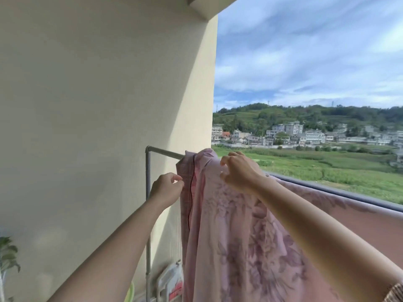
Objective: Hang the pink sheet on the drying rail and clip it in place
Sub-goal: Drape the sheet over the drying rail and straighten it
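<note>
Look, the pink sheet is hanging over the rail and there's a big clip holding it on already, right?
Not quite. The pink sheet does hang over the rail, but the head view shows no clip on it. The left hand pinches the sheet's edge and the right hand is at the top fold; neither holds a clip.

The sheet (235, 225) is a soft pink, printed all over with large mauve-grey flowers and leaves — the print looks washed and faint. Its left edge (185, 182) shows a fine pink check, with a thin dark red line running down beside it. The rail (162, 151) and its upright post are plain grey metal. Behind stands a cream wall (98, 94). At lower left, dark green plant leaves (7, 256). Down by the post, something white with red marks (172, 282) — too blurred to tell more.
</note>
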Available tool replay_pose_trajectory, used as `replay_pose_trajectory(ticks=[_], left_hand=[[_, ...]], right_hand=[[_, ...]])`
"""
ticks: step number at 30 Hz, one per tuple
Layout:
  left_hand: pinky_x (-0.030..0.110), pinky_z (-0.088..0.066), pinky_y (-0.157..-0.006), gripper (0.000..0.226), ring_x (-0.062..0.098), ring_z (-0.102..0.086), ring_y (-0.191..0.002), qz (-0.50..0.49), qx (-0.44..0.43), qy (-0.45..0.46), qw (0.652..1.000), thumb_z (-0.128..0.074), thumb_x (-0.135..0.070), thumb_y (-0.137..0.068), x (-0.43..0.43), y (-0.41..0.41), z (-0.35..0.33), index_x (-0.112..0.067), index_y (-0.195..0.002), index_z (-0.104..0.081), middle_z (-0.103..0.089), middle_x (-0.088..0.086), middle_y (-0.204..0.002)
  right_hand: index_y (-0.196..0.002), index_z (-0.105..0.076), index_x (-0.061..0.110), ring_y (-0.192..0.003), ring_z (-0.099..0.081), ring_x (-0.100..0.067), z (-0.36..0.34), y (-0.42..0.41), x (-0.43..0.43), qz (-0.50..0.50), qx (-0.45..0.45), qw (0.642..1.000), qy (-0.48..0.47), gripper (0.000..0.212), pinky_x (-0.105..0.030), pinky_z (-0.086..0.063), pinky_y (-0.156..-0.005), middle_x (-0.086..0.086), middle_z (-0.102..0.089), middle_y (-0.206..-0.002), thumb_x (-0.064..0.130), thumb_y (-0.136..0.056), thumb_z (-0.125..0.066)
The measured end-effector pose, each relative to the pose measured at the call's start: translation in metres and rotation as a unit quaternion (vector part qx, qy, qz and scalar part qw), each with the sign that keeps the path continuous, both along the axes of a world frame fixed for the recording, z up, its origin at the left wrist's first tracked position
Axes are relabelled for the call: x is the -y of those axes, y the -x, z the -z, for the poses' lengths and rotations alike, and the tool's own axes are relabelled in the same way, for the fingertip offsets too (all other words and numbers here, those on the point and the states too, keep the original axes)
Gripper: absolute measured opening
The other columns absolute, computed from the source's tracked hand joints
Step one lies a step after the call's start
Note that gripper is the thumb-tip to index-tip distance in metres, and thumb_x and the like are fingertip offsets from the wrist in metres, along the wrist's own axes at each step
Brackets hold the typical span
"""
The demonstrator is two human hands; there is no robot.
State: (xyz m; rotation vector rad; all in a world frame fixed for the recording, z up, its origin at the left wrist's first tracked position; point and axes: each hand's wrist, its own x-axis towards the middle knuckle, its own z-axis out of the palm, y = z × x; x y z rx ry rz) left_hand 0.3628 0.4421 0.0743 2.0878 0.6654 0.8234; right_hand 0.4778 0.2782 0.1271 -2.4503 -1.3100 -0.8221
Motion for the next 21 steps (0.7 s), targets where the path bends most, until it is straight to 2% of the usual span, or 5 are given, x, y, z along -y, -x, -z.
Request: replay_pose_trajectory(ticks=[5, 8, 13, 16, 21], left_hand=[[0.027, -0.042, -0.077, 0.036, 0.019, -0.056, -0.095, 0.030, 0.020, 0.036, 0.999, -0.056, -0.032, -0.089, -0.063, -0.055, 0.010, -0.017, -0.121, -0.052, -0.059, 0.003, -0.121], [0.026, -0.038, -0.078, 0.059, 0.028, -0.056, -0.110, 0.050, 0.014, 0.036, 0.998, -0.058, -0.039, -0.089, -0.097, -0.091, 0.014, -0.007, -0.136, -0.041, -0.055, 0.009, -0.126], [0.028, -0.042, -0.064, 0.028, 0.021, -0.055, -0.066, 0.226, 0.032, 0.126, 0.965, -0.066, -0.043, -0.082, -0.162, -0.140, 0.012, -0.016, -0.080, -0.069, -0.063, 0.006, -0.074], [0.035, -0.047, -0.081, 0.030, 0.024, -0.061, -0.086, 0.271, 0.101, 0.191, 0.938, -0.056, -0.048, -0.087, -0.209, -0.165, -0.006, -0.023, -0.085, -0.071, -0.068, 0.005, -0.092], [0.036, -0.042, -0.078, 0.035, 0.021, -0.055, -0.083, 0.302, 0.217, 0.173, 0.912, -0.055, -0.054, -0.077, -0.271, -0.188, -0.061, -0.023, -0.071, -0.071, -0.064, 0.011, -0.086]], right_hand=[[-0.121, -0.061, 0.013, -0.120, -0.045, -0.022, 0.002, -0.032, -0.074, 0.027, -0.005, 0.999, -0.025, 0.033, -0.043, -0.042, -0.098, -0.003, -0.058, -0.123, 0.024, -0.091, -0.052], [-0.114, -0.065, 0.019, -0.115, -0.050, -0.019, 0.004, -0.054, -0.115, 0.052, -0.018, 0.997, -0.049, 0.026, -0.042, -0.042, -0.099, 0.002, -0.063, -0.116, 0.017, -0.090, -0.054], [-0.128, -0.057, 0.018, -0.112, -0.053, -0.017, -0.011, -0.073, -0.168, 0.123, -0.075, 0.987, -0.067, 0.039, -0.042, -0.042, -0.100, 0.002, -0.062, -0.124, 0.008, -0.091, -0.049], [-0.116, -0.065, 0.014, -0.098, -0.062, -0.019, -0.022, -0.085, -0.190, 0.149, -0.103, 0.979, -0.092, 0.028, -0.035, -0.051, -0.087, -0.004, -0.068, -0.114, 0.012, -0.093, -0.049], [-0.088, -0.065, -0.003, -0.077, -0.061, -0.033, -0.041, -0.094, -0.218, 0.164, -0.173, 0.964, -0.118, 0.040, -0.030, -0.050, -0.060, -0.015, -0.066, -0.079, 0.027, -0.099, -0.042]])
